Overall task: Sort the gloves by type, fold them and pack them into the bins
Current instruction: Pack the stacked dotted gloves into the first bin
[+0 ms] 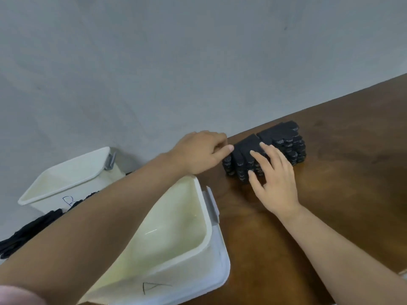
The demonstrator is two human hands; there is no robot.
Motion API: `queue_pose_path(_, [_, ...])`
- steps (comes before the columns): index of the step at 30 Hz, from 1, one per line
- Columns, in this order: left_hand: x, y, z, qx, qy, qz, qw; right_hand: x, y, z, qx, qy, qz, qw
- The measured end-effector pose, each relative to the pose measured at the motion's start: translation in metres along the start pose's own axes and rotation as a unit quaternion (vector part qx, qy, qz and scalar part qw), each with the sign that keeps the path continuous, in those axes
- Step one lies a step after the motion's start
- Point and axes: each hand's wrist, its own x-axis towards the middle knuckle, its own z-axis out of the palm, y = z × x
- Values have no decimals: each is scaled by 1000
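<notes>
We record: white plastic bin marked A [176,216] on brown wooden surface [341,183], left; white plastic bin marked B [72,179] behind-left; stacked black dotted knit gloves [284,139] right of both, at far edge; loose black gloves [33,227] before bin B.

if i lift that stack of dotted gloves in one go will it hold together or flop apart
Likely floppy: the stacked gloves are soft knit layers, uneven at the edges, so the pile would probably sag or shed layers unless squeezed from both sides. Probably light for its bulk. The pale grip dots may keep it from sliding on the table.
</notes>
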Motion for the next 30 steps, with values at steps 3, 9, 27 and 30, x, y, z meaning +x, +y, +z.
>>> queue_pose_path(3, [54, -10, 17, -58, -84, -49, 994, 12, 8, 10, -23, -14, 24, 999])
queue_pose_path(9, [135, -23, 44, -216, -272, -92, 933, 15, 16, 18, -87, -43, 63, 993])
queue_pose_path(27, [153, -25, 114, -238, -377, -113, 888, 14, 11, 8, -7, 73, 77, 994])
queue_pose_path(30, [153, -22, 116, -221, -361, -107, 900, 14, 12, 8, 20, 105, 76, 991])
